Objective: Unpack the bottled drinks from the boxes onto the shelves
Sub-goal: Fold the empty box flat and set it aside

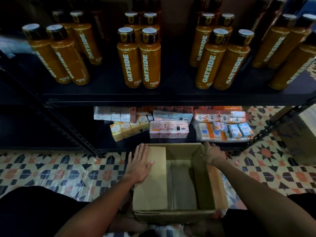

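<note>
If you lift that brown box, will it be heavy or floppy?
Probably light: the cardboard box looks empty, its bare bottom showing. Likely a bit floppy: its flaps are loose, the left hand presses one flat, the right hand grips another. With flat sides, it shouldn't roll.

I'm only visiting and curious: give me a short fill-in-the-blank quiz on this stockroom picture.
The brown cardboard box is ____ inside.
The left hand lies flat on the box's ____ flap.
The right hand holds the box's far ____ corner.
The orange bottles with dark caps stand on the ____ shelf of the black metal rack.
Missing: empty; left; right; upper.
</note>
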Available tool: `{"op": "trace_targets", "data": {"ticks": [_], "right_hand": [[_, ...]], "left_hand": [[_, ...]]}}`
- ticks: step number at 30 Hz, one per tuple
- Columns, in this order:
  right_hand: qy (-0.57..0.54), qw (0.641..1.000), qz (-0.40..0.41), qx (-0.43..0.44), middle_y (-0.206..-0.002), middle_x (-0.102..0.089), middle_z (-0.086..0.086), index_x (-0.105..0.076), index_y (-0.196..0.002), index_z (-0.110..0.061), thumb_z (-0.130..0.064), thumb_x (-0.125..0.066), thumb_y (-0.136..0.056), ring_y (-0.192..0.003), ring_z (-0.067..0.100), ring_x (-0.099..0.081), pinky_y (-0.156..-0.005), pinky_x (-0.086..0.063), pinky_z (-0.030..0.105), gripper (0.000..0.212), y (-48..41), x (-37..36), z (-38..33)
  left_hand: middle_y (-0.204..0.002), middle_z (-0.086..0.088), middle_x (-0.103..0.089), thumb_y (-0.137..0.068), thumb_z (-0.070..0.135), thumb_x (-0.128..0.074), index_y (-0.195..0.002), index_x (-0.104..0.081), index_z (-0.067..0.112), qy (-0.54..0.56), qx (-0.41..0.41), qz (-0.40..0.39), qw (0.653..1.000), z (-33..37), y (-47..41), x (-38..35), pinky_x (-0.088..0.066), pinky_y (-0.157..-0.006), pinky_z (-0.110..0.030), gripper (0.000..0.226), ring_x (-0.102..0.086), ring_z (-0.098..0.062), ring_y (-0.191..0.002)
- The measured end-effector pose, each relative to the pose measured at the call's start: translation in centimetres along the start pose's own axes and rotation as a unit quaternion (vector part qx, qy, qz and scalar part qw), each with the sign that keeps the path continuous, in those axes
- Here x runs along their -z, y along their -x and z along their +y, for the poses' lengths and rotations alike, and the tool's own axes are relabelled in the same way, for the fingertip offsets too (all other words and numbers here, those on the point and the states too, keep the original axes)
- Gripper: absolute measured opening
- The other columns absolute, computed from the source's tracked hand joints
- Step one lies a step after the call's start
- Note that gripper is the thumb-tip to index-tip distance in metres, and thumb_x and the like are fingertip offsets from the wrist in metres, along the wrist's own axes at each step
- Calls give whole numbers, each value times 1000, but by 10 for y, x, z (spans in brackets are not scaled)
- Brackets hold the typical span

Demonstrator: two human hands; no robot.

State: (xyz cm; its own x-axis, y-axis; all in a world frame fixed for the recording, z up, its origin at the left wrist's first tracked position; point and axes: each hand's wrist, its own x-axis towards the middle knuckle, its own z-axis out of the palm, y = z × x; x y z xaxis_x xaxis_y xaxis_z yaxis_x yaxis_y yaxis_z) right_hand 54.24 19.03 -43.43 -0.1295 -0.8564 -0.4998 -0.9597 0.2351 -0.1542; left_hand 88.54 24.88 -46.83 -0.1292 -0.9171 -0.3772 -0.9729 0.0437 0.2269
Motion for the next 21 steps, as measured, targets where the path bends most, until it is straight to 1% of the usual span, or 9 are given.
{"op": "trace_targets", "data": {"ticks": [4,5,7,11,14,15,17,19,21], "right_hand": [[176,983,48,0,-150,-40,14,-30,-147,-20,-55,-64,-89,-140,35,-37,-118,-24,61,76,1,10,-8],[234,971,53,-1,-149,-43,14,-32,-148,-19,-55,-61,-90,-140,35,-39,-119,-16,66,74,0,13,-12],[307,950,50,-13,-139,-55,11,-45,-142,-18,-46,-53,-97,-134,31,-49,-118,-6,71,53,-1,26,-26],[384,922,0,-45,-132,-61,11,-57,-131,-13,-36,-48,-101,-129,33,-53,-115,-22,68,39,11,55,-66],[439,898,-5,-31,-119,-65,8,-61,-124,-13,-32,-50,-100,-111,27,-61,-111,-31,59,33,28,64,-96],[439,898,2,-25,-117,-65,9,-61,-122,-12,-32,-52,-99,-109,28,-61,-109,-34,56,31,33,66,-103],[377,925,35,4,-117,-64,10,-61,-121,-12,-32,-55,-97,-108,28,-61,-99,-44,47,31,39,68,-111],[242,967,67,52,-113,-65,7,-61,-120,-14,-36,-57,-97,-103,25,-63,-89,-51,39,33,41,68,-112],[111,988,46,99,-118,-64,9,-57,-128,-15,-45,-55,-97,-107,28,-63,-90,-53,41,43,47,62,-108]], "left_hand": [[-157,5,36,-98,68,-14,-151,28,26,4,32,-17,999,-7,5,0,5,-120,-50,81,24,-24,-148],[-157,6,36,-97,69,-14,-152,28,26,-1,32,-26,999,-9,4,1,4,-120,-51,81,24,-25,-149],[-157,7,37,-97,69,-15,-151,29,26,-6,37,-49,998,-10,1,4,4,-121,-52,81,23,-28,-149],[-156,7,38,-99,66,-19,-152,28,26,-4,41,-69,997,-3,0,6,3,-121,-52,81,20,-30,-150],[-155,5,40,-99,66,-19,-152,28,24,-7,41,-76,996,-2,-1,7,-1,-122,-51,82,18,-30,-151],[-155,5,40,-99,66,-19,-153,27,23,-10,38,-80,996,-2,-1,8,-2,-122,-51,82,16,-30,-151],[-157,3,36,-100,64,-22,-154,23,21,-13,25,-85,996,-3,-1,12,-6,-121,-51,83,13,-30,-152],[-159,2,33,-101,61,-27,-156,20,20,-4,3,-85,996,-6,0,16,-9,-121,-50,83,10,-30,-152],[-158,1,33,-103,57,-28,-157,16,19,-6,-18,-82,996,-11,2,17,-10,-122,-48,80,10,-29,-153]]}}
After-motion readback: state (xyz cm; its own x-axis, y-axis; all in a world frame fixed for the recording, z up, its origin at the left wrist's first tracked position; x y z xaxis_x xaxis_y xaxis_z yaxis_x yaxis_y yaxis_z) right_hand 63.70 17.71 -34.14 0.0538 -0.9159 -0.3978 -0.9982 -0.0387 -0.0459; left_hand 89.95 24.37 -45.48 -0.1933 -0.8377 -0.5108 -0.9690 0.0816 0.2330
